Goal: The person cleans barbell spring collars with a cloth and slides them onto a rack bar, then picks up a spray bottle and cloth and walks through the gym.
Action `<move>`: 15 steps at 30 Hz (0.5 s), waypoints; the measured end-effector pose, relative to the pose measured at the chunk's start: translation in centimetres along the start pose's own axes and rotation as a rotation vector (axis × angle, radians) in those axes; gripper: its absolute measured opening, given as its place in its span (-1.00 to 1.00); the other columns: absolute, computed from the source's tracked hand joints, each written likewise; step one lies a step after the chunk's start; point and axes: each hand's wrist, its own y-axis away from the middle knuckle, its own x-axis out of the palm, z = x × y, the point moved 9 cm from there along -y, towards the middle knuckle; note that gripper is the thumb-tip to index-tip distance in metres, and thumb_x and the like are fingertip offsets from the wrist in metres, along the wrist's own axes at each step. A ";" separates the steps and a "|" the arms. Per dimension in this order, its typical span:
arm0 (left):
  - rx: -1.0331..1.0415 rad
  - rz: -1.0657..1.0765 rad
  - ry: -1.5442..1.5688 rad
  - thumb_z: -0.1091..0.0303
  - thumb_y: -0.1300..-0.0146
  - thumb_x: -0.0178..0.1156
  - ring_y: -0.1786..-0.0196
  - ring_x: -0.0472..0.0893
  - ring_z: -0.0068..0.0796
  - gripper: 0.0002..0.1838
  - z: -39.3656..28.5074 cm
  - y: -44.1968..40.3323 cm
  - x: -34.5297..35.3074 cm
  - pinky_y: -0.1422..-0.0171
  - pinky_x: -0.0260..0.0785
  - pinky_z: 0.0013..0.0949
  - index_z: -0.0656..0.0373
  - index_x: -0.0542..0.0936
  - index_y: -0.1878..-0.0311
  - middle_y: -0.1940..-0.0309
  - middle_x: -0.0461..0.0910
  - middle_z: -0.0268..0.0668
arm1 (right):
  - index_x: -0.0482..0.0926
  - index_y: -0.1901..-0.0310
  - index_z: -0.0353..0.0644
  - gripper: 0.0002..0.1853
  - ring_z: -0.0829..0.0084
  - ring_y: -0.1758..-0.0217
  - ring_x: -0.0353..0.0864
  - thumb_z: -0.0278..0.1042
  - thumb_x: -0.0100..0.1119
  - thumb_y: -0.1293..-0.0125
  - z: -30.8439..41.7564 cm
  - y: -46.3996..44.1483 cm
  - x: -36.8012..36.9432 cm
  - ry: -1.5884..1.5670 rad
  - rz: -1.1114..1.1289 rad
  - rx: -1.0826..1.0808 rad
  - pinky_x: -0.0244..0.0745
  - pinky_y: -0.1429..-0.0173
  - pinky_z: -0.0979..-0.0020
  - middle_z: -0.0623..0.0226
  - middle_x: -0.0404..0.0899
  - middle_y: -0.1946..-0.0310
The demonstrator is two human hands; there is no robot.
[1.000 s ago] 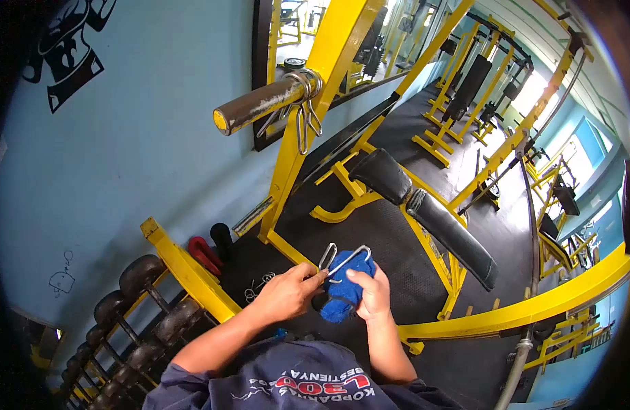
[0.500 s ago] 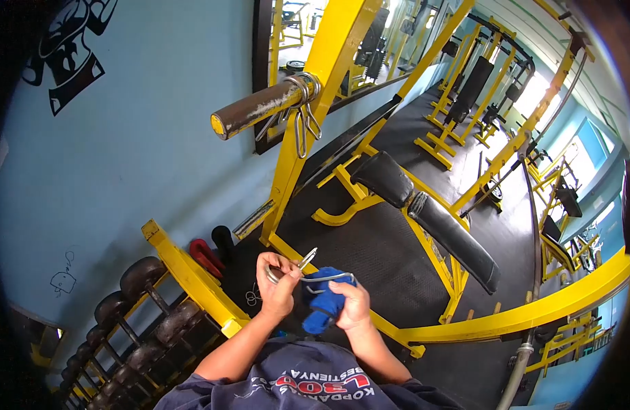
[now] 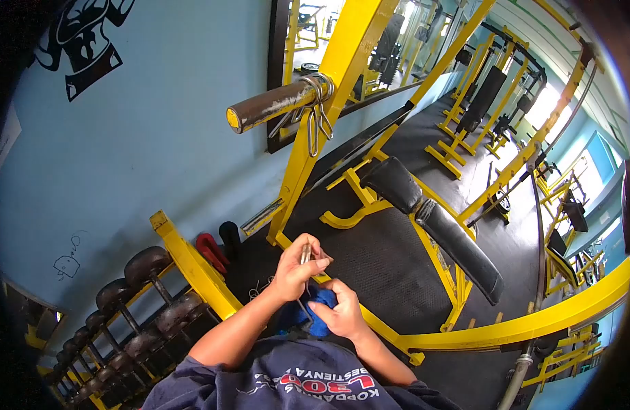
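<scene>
My left hand (image 3: 298,270) is closed around a metal spring collar (image 3: 306,253), whose bent wire runs down between my two hands. Bunched below it is a blue cloth (image 3: 322,298), gripped in my right hand (image 3: 341,313) against the lower wire of the collar. Both hands are close together in front of my shirt, and my fingers hide much of the collar. More spring collars (image 3: 316,126) hang on the worn bar peg (image 3: 274,106) of the yellow rack above.
A dumbbell rack (image 3: 195,266) with several dumbbells (image 3: 147,266) stands at the lower left. Ahead is a black padded bench (image 3: 458,249) inside the yellow frame (image 3: 520,335). Red pads (image 3: 211,251) lean by the wall, and a mirror hangs behind the rack. Other gym machines stand farther back.
My hands have come closer together, the left one rising slightly. The collar has turned from lying sideways to pointing downward, and the cloth is more covered by my hands. The view has shifted slightly.
</scene>
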 end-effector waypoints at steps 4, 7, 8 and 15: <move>-0.124 0.080 -0.114 0.29 -0.18 0.17 0.09 0.49 -0.49 -0.74 1.0 0.3 0.6 -0.05 0.31 -0.38 0.17 0.35 0.19 0.24 0.50 -0.26 | 0.49 0.19 -0.31 -0.72 0.58 0.26 0.52 -0.53 0.27 -0.02 4.5 -1.4 -1.6 -0.018 -0.363 -0.296 0.47 0.13 0.46 0.30 0.57 0.35; -0.145 0.154 -0.110 0.29 -0.16 0.12 -0.06 0.51 -0.32 -0.73 -0.4 -0.3 0.5 -0.22 0.28 -0.26 0.19 0.33 0.16 0.09 0.50 -0.10 | 0.47 0.25 -0.28 -0.77 0.59 0.28 0.52 -0.53 0.28 -0.05 2.7 -0.6 -2.7 -0.118 -0.502 -0.283 0.47 0.16 0.47 0.31 0.56 0.36; -0.142 0.174 -0.024 0.32 -0.17 0.12 -0.03 0.51 -0.36 -0.75 -0.5 -0.3 0.2 -0.17 0.31 -0.29 0.17 0.34 0.15 0.05 0.52 -0.10 | 0.47 0.27 -0.27 -0.78 0.60 0.30 0.51 -0.52 0.30 -0.06 1.8 -0.2 -3.7 -0.165 -0.589 -0.270 0.47 0.17 0.47 0.32 0.56 0.36; -0.298 0.054 0.324 0.24 -0.21 0.06 -0.20 0.45 -0.26 -0.61 2.0 1.3 -1.5 -0.32 0.25 -0.25 0.21 0.38 -0.07 -0.18 0.42 -0.05 | 0.50 0.11 -0.32 -0.70 0.41 0.14 0.60 -0.44 0.32 -0.15 7.6 0.4 -6.2 -0.070 -0.546 -0.453 0.51 0.03 0.35 0.16 0.59 0.17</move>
